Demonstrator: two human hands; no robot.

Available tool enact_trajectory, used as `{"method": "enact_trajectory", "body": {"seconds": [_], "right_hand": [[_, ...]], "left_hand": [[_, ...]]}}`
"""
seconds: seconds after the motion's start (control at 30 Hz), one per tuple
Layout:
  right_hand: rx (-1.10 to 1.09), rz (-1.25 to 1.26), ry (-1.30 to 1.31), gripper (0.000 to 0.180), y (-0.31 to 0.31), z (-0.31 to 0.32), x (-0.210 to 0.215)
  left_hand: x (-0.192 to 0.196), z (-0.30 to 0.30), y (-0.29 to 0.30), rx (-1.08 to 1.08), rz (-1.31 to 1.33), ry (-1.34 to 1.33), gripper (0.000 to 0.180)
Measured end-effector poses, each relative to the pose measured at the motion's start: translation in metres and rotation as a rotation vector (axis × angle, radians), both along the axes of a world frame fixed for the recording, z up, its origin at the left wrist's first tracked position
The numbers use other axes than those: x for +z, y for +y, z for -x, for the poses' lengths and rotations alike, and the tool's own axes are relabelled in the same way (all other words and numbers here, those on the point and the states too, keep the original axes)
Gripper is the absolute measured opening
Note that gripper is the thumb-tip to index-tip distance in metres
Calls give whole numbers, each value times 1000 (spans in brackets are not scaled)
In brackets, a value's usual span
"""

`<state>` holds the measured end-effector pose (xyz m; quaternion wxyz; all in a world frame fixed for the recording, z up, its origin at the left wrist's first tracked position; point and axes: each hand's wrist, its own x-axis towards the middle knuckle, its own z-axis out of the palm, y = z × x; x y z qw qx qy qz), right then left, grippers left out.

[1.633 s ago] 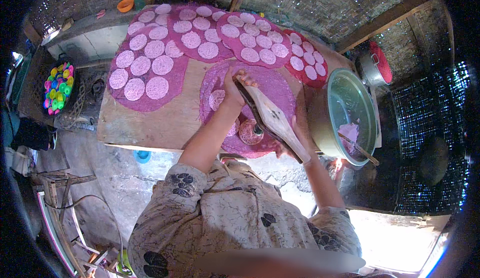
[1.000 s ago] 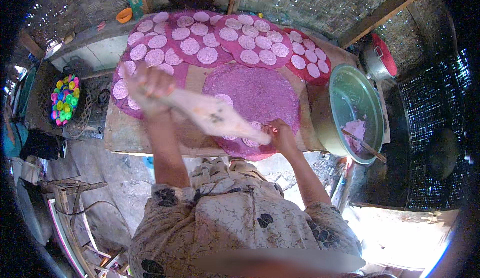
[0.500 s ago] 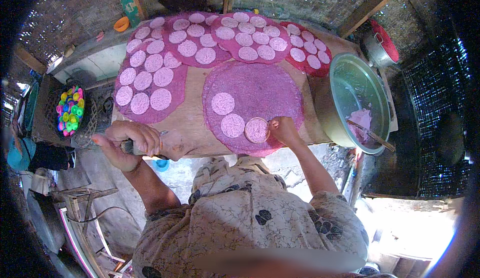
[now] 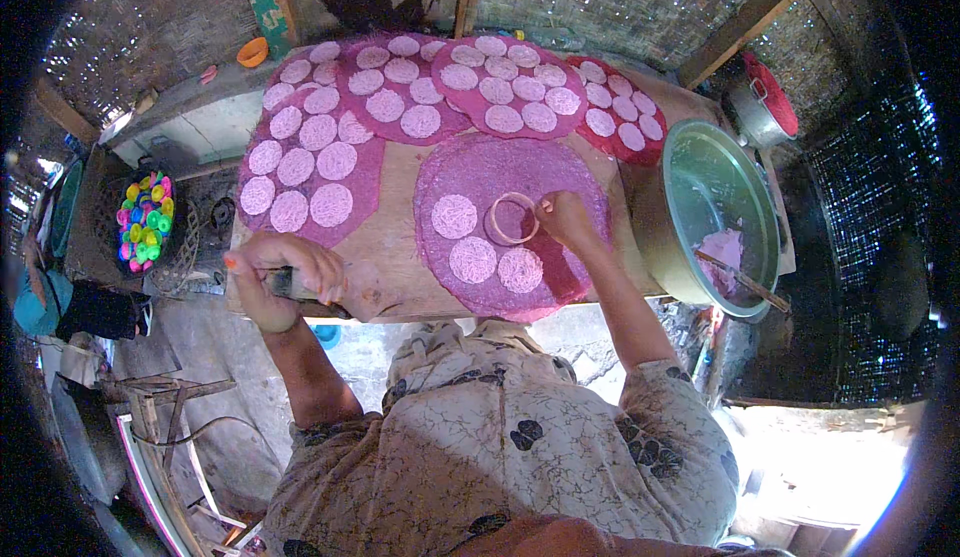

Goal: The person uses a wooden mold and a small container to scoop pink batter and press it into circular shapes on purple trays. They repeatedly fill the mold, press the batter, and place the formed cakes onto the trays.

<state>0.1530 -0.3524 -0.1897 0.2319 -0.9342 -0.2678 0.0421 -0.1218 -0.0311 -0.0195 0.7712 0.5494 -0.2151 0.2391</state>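
Note:
My right hand (image 4: 566, 217) pinches a thin tan ring (image 4: 497, 234) by its right side, and the ring is raised a little over the round purple mesh sheet (image 4: 575, 172). Through the ring only the mesh shows. Three flat pink discs of fine strands lie on this sheet: one at the left (image 4: 454, 216), one below it (image 4: 472, 260) and one nearest me (image 4: 520, 270). My left hand (image 4: 290, 267) is held over the front left of the table, its fingers curled round something dark that they mostly hide.
Purple mesh sheets (image 4: 362, 202) with rows of pink discs cover the table's left and back. A red sheet (image 4: 648, 152) lies back right. The big green basin (image 4: 690, 137) holds pink dough (image 4: 722, 254) and a stick (image 4: 745, 282). Colourful small pieces (image 4: 145, 219) fill a basket at left.
My right hand has lifted the ring off the nearest disc and moved it away from me, leaving that disc on the sheet. My left hand has shifted slightly right.

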Motion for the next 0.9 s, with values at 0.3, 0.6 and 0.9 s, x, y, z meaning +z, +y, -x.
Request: {"method": "enact_trajectory", "body": {"seconds": [0.3,0.6,0.9], "right_hand": [[48,56,-82,26,21,-7,-30],[313,-316,319,36,26,90,54],[206,-461,637,54,3,178,70]], "left_hand": [[-1,0,-10,19,-14,8,76],[21,2,3,-111,256,-24,84],[-49,-19,-52,255,-693,644,63]]}}
